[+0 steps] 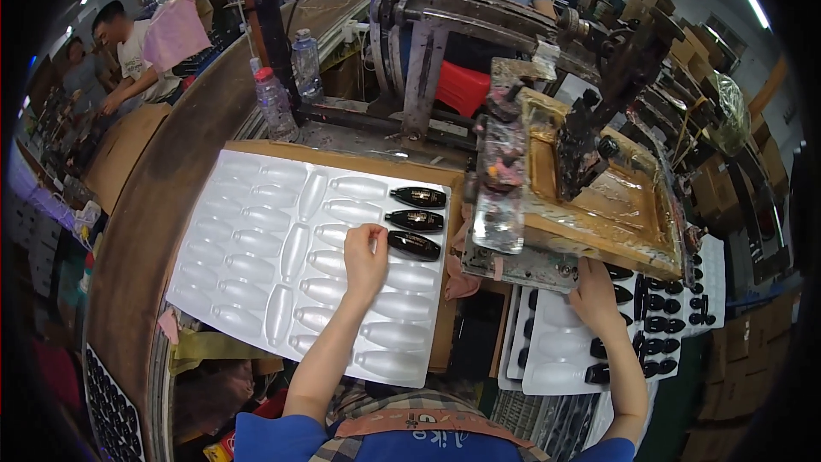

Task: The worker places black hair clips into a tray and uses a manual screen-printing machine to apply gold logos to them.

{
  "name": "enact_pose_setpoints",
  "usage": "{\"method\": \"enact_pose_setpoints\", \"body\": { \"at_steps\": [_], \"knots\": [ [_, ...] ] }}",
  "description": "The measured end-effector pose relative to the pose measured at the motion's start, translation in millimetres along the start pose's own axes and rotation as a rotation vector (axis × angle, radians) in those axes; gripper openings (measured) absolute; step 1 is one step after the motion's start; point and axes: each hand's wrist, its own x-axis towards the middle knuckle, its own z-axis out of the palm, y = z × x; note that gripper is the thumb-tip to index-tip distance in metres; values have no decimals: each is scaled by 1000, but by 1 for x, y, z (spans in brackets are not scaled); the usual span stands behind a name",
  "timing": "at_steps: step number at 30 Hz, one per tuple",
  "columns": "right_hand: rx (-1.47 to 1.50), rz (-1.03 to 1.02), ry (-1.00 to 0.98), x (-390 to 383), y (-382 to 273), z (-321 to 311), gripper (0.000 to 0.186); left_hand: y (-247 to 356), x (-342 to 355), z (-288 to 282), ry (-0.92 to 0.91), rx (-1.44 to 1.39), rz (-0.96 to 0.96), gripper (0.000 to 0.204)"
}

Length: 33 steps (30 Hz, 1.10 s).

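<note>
A white moulded tray (295,257) with bottle-shaped hollows lies before me. At its right side, three glossy black bottle-shaped parts with gold print lie in a column: a far one (418,198), a middle one (415,221) and a near one (414,245). My left hand (366,261) is over the tray, thumb and fingertips pinched at the left end of the near part. My right hand (596,298) is closed at the front edge of the printing machine, just below its wooden screen frame (599,244). Its fingertips are hidden there, so I cannot see what they hold.
Several more trays with black parts (663,325) stand at the right, below the machine. A pink cloth (462,278) hangs between tray and machine. Behind the tray are a bottle with a red cap (274,103) and a clear bottle (306,64). Other people work farther back.
</note>
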Motion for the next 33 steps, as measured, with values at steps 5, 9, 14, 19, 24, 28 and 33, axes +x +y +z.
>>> {"method": "enact_pose_setpoints", "body": {
  "at_steps": [5, 9, 14, 19, 24, 28, 33],
  "knots": [
    [3, 233, -189, 5, 4, -10, 36, -4, -1, 3, 21, 70, 104, 5],
    [-36, 209, -193, -5, 25, 0, 41, -9, 0, 1, -12, 49, 118, 6],
    [139, 340, -137, -7, 18, -21, 40, 5, 3, -1, 36, -78, -5, 11],
    [631, 461, 75, -6, 7, -42, 37, 100, 35, -14, -131, -164, 154, 19],
    [750, 487, -48, -16, 27, -39, 28, 84, 71, 54, -335, -5, 788, 23],
    [831, 271, 14, -1, 9, -38, 35, 91, 97, 62, -388, -209, 640, 22],
    [816, 280, -30, 38, -29, -49, 47, 96, 118, 51, -491, -518, 358, 21]
  ]
}}
